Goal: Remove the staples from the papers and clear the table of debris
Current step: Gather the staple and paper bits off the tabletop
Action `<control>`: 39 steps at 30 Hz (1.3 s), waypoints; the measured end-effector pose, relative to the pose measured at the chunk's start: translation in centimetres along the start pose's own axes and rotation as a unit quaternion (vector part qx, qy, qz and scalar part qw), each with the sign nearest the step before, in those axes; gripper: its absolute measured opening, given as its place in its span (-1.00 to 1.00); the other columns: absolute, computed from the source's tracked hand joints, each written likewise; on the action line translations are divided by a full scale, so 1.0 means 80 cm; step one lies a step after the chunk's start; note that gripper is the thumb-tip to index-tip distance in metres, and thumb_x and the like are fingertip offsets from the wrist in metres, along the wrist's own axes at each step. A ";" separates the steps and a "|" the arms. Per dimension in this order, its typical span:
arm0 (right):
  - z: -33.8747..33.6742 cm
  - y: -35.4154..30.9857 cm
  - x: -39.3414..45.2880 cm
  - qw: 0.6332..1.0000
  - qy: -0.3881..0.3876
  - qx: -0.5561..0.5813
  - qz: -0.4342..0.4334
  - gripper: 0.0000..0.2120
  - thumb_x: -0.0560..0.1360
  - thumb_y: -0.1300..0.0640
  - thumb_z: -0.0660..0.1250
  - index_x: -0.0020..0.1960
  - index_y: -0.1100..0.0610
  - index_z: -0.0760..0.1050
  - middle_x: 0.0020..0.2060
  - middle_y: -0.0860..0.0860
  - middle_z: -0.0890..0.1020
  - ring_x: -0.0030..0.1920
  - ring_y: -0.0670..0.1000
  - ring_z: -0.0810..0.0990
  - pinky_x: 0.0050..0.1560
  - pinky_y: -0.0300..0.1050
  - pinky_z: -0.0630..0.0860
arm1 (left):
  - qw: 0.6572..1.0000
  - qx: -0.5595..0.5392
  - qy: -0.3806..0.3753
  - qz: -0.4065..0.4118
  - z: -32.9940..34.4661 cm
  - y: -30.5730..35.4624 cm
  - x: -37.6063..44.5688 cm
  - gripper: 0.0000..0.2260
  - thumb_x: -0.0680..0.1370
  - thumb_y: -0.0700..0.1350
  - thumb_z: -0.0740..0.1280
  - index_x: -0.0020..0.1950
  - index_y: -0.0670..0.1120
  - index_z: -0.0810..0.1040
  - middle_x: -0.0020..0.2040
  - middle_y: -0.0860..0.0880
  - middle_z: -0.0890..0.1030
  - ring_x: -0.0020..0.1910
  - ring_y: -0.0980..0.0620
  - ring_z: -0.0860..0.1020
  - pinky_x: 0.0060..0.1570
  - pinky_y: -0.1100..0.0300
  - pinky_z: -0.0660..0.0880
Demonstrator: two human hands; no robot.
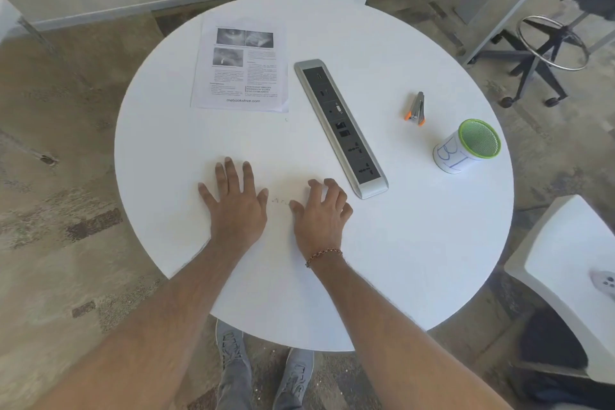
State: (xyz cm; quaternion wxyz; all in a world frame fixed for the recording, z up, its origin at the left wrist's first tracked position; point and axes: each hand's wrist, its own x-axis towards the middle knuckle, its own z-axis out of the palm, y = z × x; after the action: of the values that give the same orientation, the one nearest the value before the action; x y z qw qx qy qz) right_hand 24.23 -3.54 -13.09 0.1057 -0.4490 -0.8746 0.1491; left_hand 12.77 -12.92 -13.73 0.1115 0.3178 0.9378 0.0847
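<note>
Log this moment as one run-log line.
left hand flat on table | right hand curled, empty | staple bits between hands | staple remover idle | bin upright

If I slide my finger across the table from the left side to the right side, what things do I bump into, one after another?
Left hand → tiny staple bits → right hand → staple remover → green-rimmed cup. The papers and the power strip overlap these, so I left them out.

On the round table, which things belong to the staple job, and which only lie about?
Belong to the job:
papers
staple remover
loose staples
green-rimmed cup
left hand
right hand

Only lying about:
power strip
</note>
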 end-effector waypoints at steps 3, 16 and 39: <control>0.003 -0.004 0.007 1.000 -0.004 -0.008 0.004 -0.52 0.51 -0.07 0.36 0.35 0.10 0.38 0.36 0.15 0.37 0.35 0.19 0.31 0.23 0.17 0.31 | 1.000 0.000 -0.013 0.000 0.003 0.009 -0.001 -0.39 0.68 0.16 -0.01 0.65 -0.11 -0.03 0.65 -0.23 -0.07 0.63 -0.23 -0.11 0.47 -0.44 -0.05; -0.004 0.008 0.007 0.978 -0.016 0.122 -0.166 -0.64 0.47 0.41 0.24 0.23 0.24 0.56 0.14 0.12 0.57 0.06 0.18 0.50 0.09 0.10 0.49 | 0.998 -0.030 0.056 0.008 -0.016 0.005 0.010 -0.54 0.68 -0.06 0.13 0.56 -0.19 0.25 0.60 -0.30 0.15 0.58 -0.28 0.12 0.39 -0.47 0.12; 0.001 -0.002 0.035 0.962 -0.087 0.068 -0.249 -0.68 0.24 0.59 0.29 -0.15 0.25 0.56 -0.27 0.11 0.53 -0.21 0.15 0.47 -0.34 -0.03 0.51 | 0.996 -0.001 0.092 -0.006 -0.023 0.006 -0.005 -0.58 0.56 -0.26 0.22 0.43 -0.19 0.37 0.55 -0.30 0.25 0.52 -0.29 0.23 0.33 -0.36 0.25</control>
State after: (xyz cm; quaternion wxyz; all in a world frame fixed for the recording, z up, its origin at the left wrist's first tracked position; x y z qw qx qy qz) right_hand 22.50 -1.38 -13.00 0.0934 -0.1938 -0.9526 0.2152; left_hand 12.89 -12.95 -11.78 0.0255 0.3031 0.9458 0.1137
